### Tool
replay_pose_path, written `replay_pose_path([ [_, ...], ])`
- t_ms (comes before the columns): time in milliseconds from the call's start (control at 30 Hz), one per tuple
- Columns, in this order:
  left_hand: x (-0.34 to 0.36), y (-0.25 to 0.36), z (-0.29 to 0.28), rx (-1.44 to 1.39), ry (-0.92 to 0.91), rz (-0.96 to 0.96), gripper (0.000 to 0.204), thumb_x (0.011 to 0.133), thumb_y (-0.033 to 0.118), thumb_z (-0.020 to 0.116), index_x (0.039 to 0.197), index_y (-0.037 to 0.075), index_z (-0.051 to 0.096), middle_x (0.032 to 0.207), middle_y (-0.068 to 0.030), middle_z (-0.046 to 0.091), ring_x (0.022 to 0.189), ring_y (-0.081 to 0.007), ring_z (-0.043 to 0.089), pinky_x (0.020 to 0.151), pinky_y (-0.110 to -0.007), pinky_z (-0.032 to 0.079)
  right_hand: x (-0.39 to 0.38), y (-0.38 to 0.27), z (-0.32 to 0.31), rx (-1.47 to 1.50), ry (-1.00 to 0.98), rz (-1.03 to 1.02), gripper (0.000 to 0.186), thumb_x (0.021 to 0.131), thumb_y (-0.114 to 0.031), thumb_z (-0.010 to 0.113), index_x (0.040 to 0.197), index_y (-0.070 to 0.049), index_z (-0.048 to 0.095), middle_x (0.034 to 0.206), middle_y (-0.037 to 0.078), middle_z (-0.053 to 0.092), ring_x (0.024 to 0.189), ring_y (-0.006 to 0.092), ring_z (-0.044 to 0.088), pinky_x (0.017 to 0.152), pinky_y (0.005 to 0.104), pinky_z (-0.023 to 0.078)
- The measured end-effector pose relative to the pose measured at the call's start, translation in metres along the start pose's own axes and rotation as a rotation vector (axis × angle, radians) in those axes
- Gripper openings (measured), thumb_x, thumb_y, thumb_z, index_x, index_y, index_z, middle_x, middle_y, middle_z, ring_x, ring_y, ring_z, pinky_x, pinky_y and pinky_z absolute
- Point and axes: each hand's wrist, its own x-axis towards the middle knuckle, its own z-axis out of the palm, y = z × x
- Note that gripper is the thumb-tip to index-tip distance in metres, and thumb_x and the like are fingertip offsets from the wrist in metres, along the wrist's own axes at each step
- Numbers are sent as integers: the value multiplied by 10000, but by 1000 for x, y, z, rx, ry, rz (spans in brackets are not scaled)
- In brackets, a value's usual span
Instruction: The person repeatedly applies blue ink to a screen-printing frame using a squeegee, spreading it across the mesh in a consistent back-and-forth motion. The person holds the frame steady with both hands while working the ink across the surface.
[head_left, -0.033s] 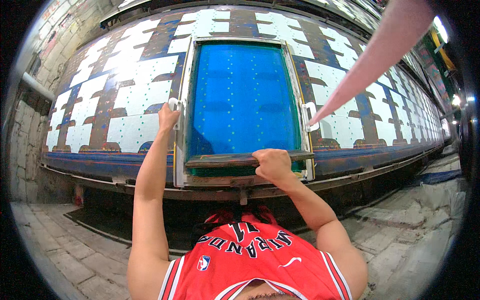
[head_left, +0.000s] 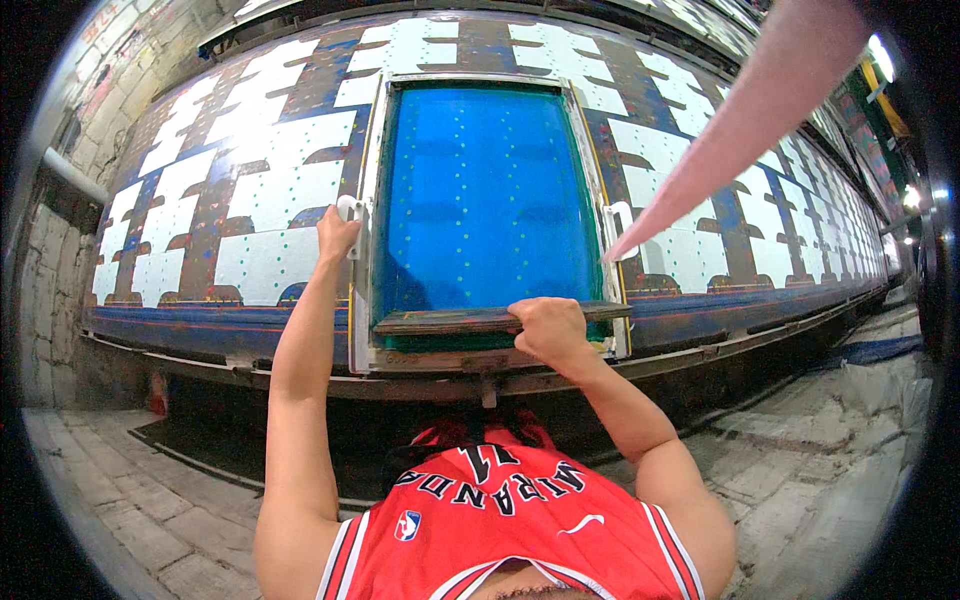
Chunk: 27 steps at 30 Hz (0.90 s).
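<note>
A screen-printing frame (head_left: 371, 190) with blue mesh (head_left: 480, 180) lies flat on the long table in front of me. My left hand (head_left: 338, 234) is closed around the white handle (head_left: 349, 210) on the frame's left side. Across the near end of the mesh rests a long dark squeegee (head_left: 450, 320). My right hand (head_left: 549, 328) is wrapped over its top edge, right of its middle. Another white handle (head_left: 622, 222) sits on the frame's right side. Over it slants a pink tapered shape (head_left: 750, 120) from the upper right, which I cannot identify.
White cut pieces with green dots (head_left: 285, 190) lie in rows on the table (head_left: 230, 325) to both sides of the frame. A metal rail (head_left: 690, 365) runs along the near edge. A block wall (head_left: 60, 290) and a pipe (head_left: 75, 172) stand at left, and paved floor (head_left: 140, 490) lies below.
The squeegee and my right hand have shifted very slightly to the right. The pink shape's tip has moved a little left and down. My left hand stays on the handle.
</note>
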Motion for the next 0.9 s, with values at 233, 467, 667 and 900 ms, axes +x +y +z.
replay_pose_path([
  [233,13,-4,6,-61,-5,-33,452,739,210,761,1059,-83,630,1039,-308,703,1011,-443,693,899,-475,537,-27,-11,18,20,-19,24,150,698,-195,686,817,-105,705,825,114,715,802,321,720,703,460,573],
  [467,13,-4,7,-44,1,-55,442,748,219,769,1043,-78,627,1037,-311,701,1005,-455,690,892,-480,536,-43,-19,45,-37,214,-24,250,643,-115,702,886,-74,663,947,79,720,901,259,712,756,395,577],
  [667,11,-2,6,81,50,50,422,764,224,778,1023,-67,614,997,-297,704,973,-460,693,864,-489,538,16,14,56,-106,333,-76,187,680,-118,683,854,-67,639,898,73,688,862,245,697,731,369,576],
  [900,6,3,2,0,28,-12,408,777,223,784,1040,-38,615,991,-299,702,970,-465,689,847,-502,529,132,69,50,-185,287,-21,165,748,-99,606,893,-85,684,957,92,743,863,270,729,730,400,583],
])
